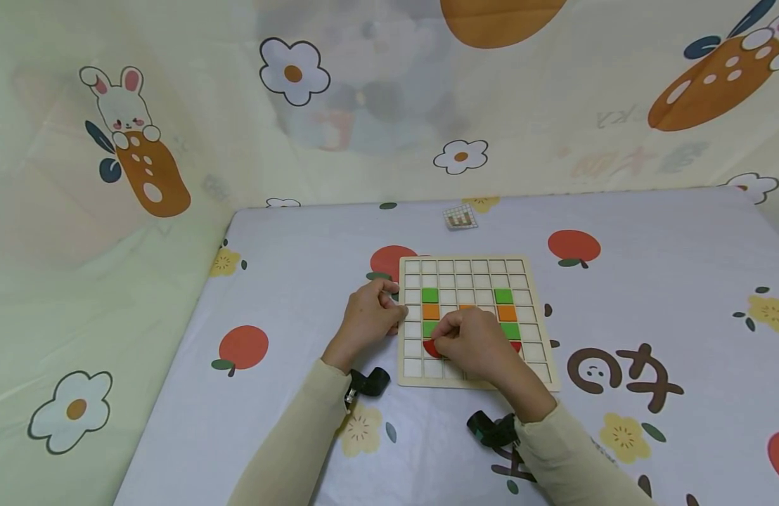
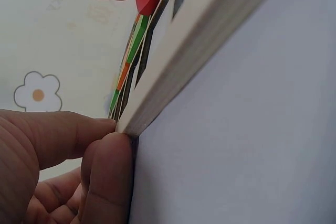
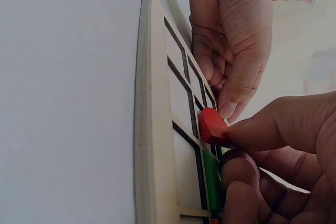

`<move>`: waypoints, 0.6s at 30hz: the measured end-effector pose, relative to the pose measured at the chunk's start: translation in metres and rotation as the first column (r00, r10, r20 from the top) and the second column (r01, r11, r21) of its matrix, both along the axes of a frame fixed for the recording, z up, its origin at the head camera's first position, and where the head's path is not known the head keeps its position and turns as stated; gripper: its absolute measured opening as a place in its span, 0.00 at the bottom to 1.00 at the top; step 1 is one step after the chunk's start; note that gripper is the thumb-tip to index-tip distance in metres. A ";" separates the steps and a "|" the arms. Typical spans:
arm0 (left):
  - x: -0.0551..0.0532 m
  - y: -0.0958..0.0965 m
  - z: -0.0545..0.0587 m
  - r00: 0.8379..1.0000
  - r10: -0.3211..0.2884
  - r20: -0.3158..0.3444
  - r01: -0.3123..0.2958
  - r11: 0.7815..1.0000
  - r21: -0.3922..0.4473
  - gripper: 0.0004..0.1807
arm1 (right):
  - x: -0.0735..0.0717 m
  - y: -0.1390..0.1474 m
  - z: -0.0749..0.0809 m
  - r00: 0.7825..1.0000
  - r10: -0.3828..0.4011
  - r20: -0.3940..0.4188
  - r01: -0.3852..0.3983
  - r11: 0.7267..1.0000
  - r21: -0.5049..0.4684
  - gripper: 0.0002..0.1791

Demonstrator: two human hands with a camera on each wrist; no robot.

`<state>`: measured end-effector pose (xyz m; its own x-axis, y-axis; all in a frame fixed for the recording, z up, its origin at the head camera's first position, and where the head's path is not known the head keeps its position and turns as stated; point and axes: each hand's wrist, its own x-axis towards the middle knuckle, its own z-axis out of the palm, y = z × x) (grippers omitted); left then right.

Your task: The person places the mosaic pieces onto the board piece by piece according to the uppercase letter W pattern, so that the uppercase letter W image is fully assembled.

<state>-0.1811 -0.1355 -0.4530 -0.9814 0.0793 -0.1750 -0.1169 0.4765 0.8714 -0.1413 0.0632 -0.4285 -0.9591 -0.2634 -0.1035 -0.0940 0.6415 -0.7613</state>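
A pale wooden grid board [image 1: 478,387] lies on the table with green, orange and red tiles in some cells. My left hand [image 1: 372,309] holds its left edge, thumb and finger pinching the rim in the left wrist view. Over the board's lower middle, my right hand [image 1: 478,344] pinches a red rounded tile [image 3: 213,126] near the lower left, with the thumb against its side. Beside it, a green tile [image 3: 212,179] shows under the curled fingers. Another green tile [image 1: 430,295] and an orange tile [image 1: 430,311] sit farther up. My right hand covers the cells between.
Behind the board lies a small card [image 1: 460,217] with a grid pattern. Dark wrist cameras hang below the left wrist [image 1: 369,381] and right wrist [image 1: 491,429]. A printed cloth [image 1: 301,281] covers the table, and a patterned curtain [image 1: 377,91] stands behind it.
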 end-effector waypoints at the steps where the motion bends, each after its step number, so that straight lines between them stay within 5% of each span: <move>1: 0.000 0.000 0.000 1.000 0.000 0.000 0.000 1.000 0.000 0.20 | 0.000 0.000 0.000 1.000 0.000 -0.004 0.000 1.000 0.000 0.08; 18: 0.000 -0.001 0.000 1.000 0.001 -0.005 -0.001 1.000 0.006 0.20 | -0.002 0.001 -0.004 1.000 0.007 0.008 -0.007 0.999 0.040 0.07</move>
<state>-0.1814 -0.1363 -0.4534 -0.9823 0.0794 -0.1699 -0.1131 0.4715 0.8746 -0.1434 0.0638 -0.4320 -0.9564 -0.2654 -0.1217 -0.0925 0.6708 -0.7359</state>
